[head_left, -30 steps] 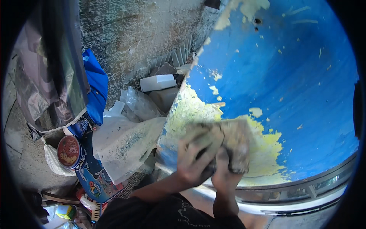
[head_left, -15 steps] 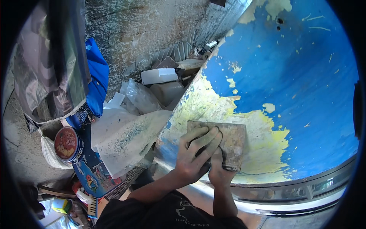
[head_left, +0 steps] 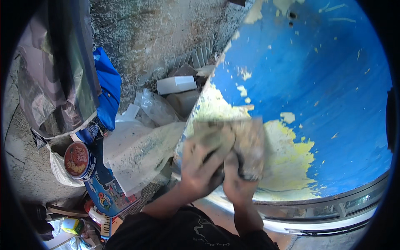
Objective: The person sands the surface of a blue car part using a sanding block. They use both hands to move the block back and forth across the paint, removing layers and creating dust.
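A worn, square, beige sanding block [head_left: 249, 143] lies, blurred, against a curved blue panel [head_left: 325, 83] over a patch of exposed pale yellow and whitish material [head_left: 283, 164]. My left hand [head_left: 202, 162] rests on the block's left part, its fingers curled over it. Just right of it, my right hand [head_left: 235, 185] grips the lower part of the block, thumb pointing up along it; its other fingers are mostly hidden. Smaller flaked spots dot the blue paint above the block.
A rough wall [head_left: 158, 29] rises behind. At left hang a grey plastic bag [head_left: 58, 91] and blue cloth [head_left: 106, 83]. A round tin [head_left: 75, 160], crumpled sheeting [head_left: 137, 154], a white foam block [head_left: 175, 84] and a toy keyboard [head_left: 106, 227] are piled beside the panel.
Compared with half a second ago, both hands and the block have moved up and slightly left on the panel and are now blurred. The grip looks the same.
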### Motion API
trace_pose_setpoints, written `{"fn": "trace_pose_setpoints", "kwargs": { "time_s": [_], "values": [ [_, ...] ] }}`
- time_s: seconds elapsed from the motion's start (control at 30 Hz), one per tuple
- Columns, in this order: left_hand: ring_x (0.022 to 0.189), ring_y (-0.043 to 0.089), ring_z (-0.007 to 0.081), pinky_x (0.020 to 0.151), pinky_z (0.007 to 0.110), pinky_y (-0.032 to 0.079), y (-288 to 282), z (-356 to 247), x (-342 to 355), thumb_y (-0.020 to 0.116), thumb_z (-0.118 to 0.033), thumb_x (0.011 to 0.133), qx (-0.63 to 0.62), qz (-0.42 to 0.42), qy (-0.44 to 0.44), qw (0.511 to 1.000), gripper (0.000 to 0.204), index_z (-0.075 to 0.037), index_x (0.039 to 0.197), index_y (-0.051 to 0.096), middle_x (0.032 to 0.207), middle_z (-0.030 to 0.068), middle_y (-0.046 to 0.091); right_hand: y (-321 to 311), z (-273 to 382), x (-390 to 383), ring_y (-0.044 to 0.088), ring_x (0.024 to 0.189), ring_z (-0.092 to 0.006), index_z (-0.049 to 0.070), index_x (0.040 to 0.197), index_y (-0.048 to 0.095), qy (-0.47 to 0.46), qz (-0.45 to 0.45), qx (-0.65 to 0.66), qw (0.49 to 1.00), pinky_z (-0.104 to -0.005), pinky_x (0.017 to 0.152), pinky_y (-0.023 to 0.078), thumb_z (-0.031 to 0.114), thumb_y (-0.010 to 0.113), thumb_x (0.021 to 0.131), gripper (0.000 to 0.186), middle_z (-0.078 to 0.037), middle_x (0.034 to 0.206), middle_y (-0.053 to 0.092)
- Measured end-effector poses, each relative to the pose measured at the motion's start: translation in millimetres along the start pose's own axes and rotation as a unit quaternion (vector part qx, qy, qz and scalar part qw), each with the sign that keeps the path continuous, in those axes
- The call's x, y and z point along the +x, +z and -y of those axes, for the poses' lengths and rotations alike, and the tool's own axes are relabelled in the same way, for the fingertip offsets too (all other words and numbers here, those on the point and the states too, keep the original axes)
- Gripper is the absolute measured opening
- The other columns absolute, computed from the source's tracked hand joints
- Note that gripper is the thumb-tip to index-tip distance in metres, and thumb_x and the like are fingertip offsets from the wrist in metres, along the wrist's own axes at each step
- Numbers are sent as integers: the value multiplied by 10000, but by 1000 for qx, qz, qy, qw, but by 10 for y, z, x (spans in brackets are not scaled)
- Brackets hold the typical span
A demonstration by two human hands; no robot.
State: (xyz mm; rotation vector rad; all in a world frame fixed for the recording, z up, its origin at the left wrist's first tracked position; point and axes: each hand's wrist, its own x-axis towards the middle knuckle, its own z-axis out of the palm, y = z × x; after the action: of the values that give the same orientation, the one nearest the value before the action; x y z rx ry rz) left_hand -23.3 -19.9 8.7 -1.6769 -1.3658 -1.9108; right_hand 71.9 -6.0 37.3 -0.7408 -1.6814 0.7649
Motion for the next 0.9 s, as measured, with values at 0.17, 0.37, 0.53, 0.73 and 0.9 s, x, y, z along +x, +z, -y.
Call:
{"fn": "trace_pose_setpoints", "kwargs": {
  "time_s": [0.17, 0.37, 0.53, 0.73, 0.9],
  "values": [
    [1058, 552, 311, 874, 395, 462, -18, 75, 73, 681, 5, 563, -10, -22, 3, 1000, 542, 21, 1105, 658, 1158, 136, 603, 37, -87, 30, 626, 1007, -231, -73, 1206, 490, -129, 45, -186, 973, -302, 843, 485, -26, 588, 840, 382, -187, 1123, 606],
    [1022, 556, 289, 905, 409, 454, 35, 46, 82, 694, -19, 703, 42, -23, -11, 999, 371, 16, 1073, 677, 1087, 140, 615, 102, -36, 152, 584, 1019, -179, -63, 1221, 491, 24, 31, 65, 997, -296, 886, 457, -11, 546, 896, 334, -121, 1125, 604],
    [1014, 556, 282, 943, 421, 445, -82, 52, 61, 713, -24, 696, 19, -27, -41, 999, 371, 0, 1064, 683, 1108, 122, 613, 174, -32, 106, 574, 1081, -196, -76, 1265, 453, -26, 56, -23, 998, -293, 923, 453, -22, 532, 888, 389, -139, 1188, 577],
    [976, 562, 279, 957, 432, 442, -131, 86, 224, 707, -26, 705, 51, -19, -18, 998, 354, -6, 1057, 683, 1078, 124, 614, 207, 73, 188, 609, 1040, -194, -66, 1204, 512, 120, 51, 66, 989, -301, 861, 491, -13, 540, 889, 321, -151, 1124, 613],
    [1013, 537, 311, 836, 391, 444, -93, 110, 30, 704, -5, 616, 13, 9, -11, 1000, 528, -21, 1140, 646, 1135, 117, 586, 232, -87, 58, 630, 955, -184, -82, 1150, 534, 2, -15, 90, 996, -290, 809, 503, 28, 604, 861, 317, -136, 1043, 629]
  ]
}}
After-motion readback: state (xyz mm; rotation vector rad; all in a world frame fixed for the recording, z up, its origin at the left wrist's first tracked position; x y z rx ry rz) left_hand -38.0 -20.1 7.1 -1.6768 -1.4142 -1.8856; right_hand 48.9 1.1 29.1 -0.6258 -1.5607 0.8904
